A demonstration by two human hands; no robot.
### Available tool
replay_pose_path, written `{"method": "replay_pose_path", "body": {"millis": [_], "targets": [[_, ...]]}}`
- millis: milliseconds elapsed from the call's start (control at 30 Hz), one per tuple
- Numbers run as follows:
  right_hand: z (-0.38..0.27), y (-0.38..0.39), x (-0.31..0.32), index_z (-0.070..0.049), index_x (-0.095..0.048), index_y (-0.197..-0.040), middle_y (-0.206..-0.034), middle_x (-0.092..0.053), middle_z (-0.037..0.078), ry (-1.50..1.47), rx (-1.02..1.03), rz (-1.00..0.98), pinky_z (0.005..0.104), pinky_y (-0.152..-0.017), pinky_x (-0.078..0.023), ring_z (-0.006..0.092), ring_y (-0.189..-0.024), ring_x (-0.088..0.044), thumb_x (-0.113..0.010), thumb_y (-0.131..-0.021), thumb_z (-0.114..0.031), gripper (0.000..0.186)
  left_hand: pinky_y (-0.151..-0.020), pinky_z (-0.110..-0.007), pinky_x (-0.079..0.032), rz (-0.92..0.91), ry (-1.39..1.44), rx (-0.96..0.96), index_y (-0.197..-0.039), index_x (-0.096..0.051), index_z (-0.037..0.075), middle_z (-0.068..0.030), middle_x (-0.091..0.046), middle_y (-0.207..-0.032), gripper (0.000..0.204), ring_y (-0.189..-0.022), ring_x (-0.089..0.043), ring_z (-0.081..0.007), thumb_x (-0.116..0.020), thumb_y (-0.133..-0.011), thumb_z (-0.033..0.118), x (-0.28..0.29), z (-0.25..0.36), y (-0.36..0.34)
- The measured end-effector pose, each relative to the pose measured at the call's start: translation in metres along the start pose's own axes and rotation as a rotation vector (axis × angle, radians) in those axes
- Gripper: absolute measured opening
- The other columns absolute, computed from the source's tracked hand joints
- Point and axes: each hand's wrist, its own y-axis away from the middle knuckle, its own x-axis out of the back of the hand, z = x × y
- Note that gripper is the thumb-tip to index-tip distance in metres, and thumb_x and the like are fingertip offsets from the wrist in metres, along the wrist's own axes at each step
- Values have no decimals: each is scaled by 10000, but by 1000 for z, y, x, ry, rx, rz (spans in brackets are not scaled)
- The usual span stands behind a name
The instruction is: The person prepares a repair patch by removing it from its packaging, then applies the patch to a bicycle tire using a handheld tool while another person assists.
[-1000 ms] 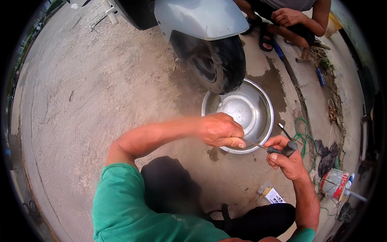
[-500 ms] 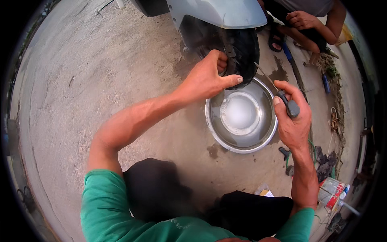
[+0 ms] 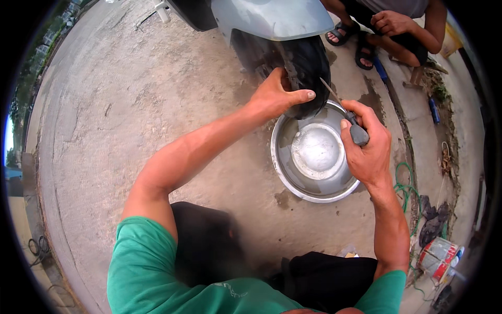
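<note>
My left hand (image 3: pixel 278 98) grips the black tyre (image 3: pixel 309 65) of a scooter's wheel. Its fingers curl in at the wheel's side, partly hidden, and the thumb lies along the tread. My right hand (image 3: pixel 370 149) is closed round the dark handle of a screwdriver-like tool (image 3: pixel 351 124). The tool's thin metal shaft points up and left, its tip beside or against the tyre; I cannot tell whether it touches. Below the tyre stands a round metal basin (image 3: pixel 280 170) holding some water.
A silver scooter fender (image 3: pixel 272 20) covers the wheel's top. At the far right another person (image 3: pixel 397 26) in sandals crouches close by. A green cord (image 3: pixel 405 191), a dark cloth (image 3: pixel 434 225) and a red and white container (image 3: pixel 439 257) lie on the right.
The view has shifted slightly. My right hand and the tool have come a little left and up, with the tip still near the tyre. My left hand keeps its grip.
</note>
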Motion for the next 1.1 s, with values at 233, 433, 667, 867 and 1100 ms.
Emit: {"method": "replay_pose_path", "body": {"millis": [233,433,667,867,1100], "targets": [[-2,-1,-1,-39,-677,-1216,-967,-703,127,35,15,-17,347,-719,-532,241,-739,-645,-715,-875,-18,344,-1144,-392,-432,37,3,-42,-1418,-439,-110,-268,-612,-1388,962,-1316,-588,-333,-900,-762,422,-2,-7,-2],[-4,0,-3,-37,-672,-1215,-959,-700,130,46,22,-29,348,-728,-537,246,-757,-661,-718,-878,-18,341,-1138,-413,-435,47,-126,-2,-1397,-466,-105,-291,-611,-1385,953,-1319,-590,-364,-874,-769,484,3,-1,0],[-2,0,-4,-43,-671,-1220,-961,-702,131,46,49,-10,354,-728,-539,261,-762,-667,-723,-874,-17,350,-1116,-420,-451,52,-130,-50,-1377,-483,-102,-300,-620,-1365,926,-1302,-602,-377,-859,-783,502,2,-15,-3],[-2,2,-4,-47,-671,-1222,-972,-708,133,67,51,-28,364,-730,-543,279,-784,-681,-719,-882,-31,344,-1106,-423,-461,48,-137,-44,-1366,-492,-102,-297,-631,-1348,918,-1285,-614,-380,-856,-786,510,1,-16,-3],[5,-1,-5,-48,-676,-1190,-1003,-727,131,197,260,-6,414,-759,-527,342,-846,-699,-730,-863,-50,331,-1101,-422,-466,52,-132,-67,-1375,-486,-106,-291,-635,-1339,919,-1275,-620,-372,-851,-790,502,0,-14,-4]]}}
